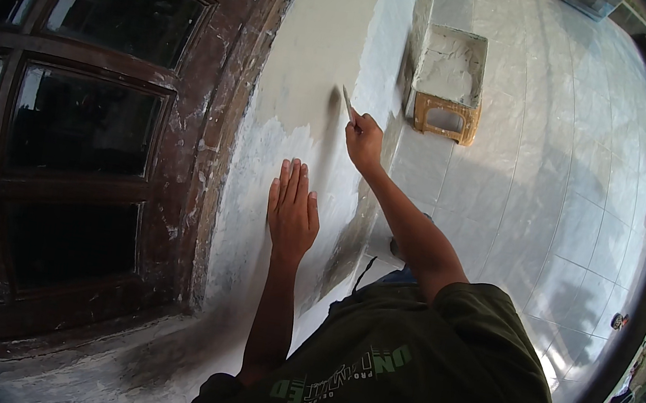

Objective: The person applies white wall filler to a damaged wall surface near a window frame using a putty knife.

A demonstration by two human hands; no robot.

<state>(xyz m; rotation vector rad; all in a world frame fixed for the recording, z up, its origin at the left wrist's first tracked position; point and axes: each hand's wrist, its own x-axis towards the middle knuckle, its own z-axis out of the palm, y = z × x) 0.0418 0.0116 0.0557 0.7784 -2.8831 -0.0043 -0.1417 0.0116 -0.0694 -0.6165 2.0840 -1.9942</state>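
The person's right hand (pixel 363 143) is closed around the handle of a thin scraper (pixel 348 102), left of the tray (pixel 482 74) and a little nearer the body. From the grip, the scraper's long axis runs away from the body, leaning slightly left, so the tip points past the tray's left side rather than into it. The blade shows nearly edge-on against the patchy wall (pixel 308 69); whether it touches, I can't tell from here. The left hand (pixel 293 218) grips nothing: fingers straight and together, it appears laid flat on that wall, farther from the tray than the right. Pale paste (pixel 449 61) fills the tray, which sits on a tan stool (pixel 466 131).
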